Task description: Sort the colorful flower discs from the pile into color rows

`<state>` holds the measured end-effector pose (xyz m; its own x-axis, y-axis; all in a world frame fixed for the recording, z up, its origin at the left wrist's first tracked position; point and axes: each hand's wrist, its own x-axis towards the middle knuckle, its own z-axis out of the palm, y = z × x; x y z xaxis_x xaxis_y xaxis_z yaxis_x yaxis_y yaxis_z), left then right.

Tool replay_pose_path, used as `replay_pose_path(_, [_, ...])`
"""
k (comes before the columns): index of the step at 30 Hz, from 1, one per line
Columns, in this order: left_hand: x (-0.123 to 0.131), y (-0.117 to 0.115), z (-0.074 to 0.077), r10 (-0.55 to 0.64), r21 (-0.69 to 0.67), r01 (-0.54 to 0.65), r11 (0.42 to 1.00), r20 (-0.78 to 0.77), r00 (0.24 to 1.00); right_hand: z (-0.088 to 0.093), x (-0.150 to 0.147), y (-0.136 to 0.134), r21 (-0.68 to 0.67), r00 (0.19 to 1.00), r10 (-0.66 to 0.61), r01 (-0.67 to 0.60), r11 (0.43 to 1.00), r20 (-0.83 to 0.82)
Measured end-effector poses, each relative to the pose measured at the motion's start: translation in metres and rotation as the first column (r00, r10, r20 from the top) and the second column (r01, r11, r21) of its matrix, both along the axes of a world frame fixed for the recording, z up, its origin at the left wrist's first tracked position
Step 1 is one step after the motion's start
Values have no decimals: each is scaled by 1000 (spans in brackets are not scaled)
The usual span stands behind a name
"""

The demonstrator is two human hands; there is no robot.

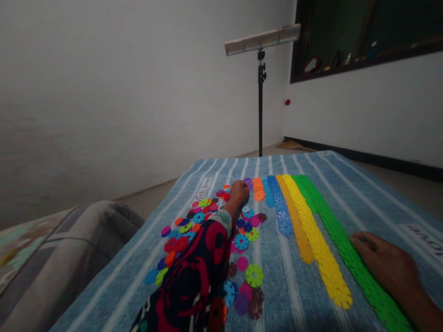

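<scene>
My left hand [239,191] reaches to the far part of the table, its fingers closed at a purple disc [248,183] beside the short orange row [259,189]; what they grip, if anything, is hidden. On the right, my right hand [384,258] rests by the long green row [341,242] of overlapping discs, fingers curled, their tips at its edge. Between the hands lie a yellow row [314,240], a darker yellow row [297,230] and blue rows [279,203]. Mixed loose discs [241,241] are scattered around my left sleeve.
The table wears a blue and white striped cloth [277,276]. Behind it stands a black pole [260,115] with a flat panel [263,40] on top. Grey fabric [86,249] drapes something at the left. A dark-framed window [363,37] is at the upper right.
</scene>
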<state>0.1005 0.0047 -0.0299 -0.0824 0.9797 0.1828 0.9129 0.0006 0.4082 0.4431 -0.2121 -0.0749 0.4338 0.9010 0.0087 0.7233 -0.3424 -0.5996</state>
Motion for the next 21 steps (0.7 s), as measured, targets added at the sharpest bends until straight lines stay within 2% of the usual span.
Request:
replay_pose_path(6, [-23,-15,10,-63,-16,63,998,-6,998,0,-1,1,36,1000,-14,13,999,14])
replay_pose_path(12, [-56,-45,21,-196,-92,194,977,-14,981,-5,2,2,33,1000,10,-11,999,30])
replay_pose_path(16, [-69,-67,26,-299,-122,294,948,-20,954,-7,5,4,27,998,16,-18,999,58])
replay_pose_path(21, [-76,-94,32,-307,-138,295,946,-78,948,-4,4,2,47,999,15,-17,999,41])
